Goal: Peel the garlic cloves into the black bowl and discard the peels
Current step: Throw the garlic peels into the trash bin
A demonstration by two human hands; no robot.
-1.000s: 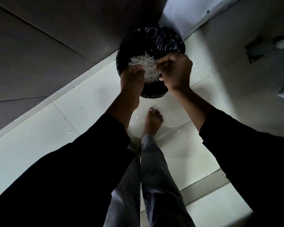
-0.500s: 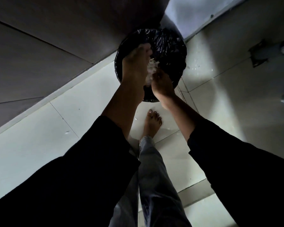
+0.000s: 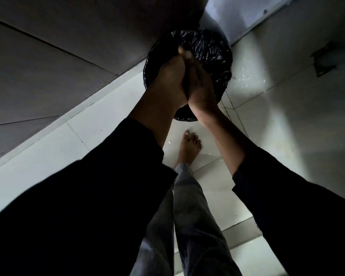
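A round bin lined with a crinkled black bag [image 3: 211, 54] stands on the floor against the wall. Both my hands are held over its mouth, palm against palm. My left hand [image 3: 167, 80] and my right hand [image 3: 199, 84] have their fingers straight and pointing down into the bin. No garlic peels show between them or in the dark bag. The black bowl and the garlic cloves are out of view.
My bare foot [image 3: 189, 146] stands on the pale tiled floor [image 3: 267, 116] just in front of the bin, with a few white flecks of peel [image 3: 169, 142] near it. A dark cabinet face [image 3: 68, 56] rises at the left.
The white heap of peels that both hands held over the bin is gone from view. The hands have turned from cupped to flat, pressed together over the bin.
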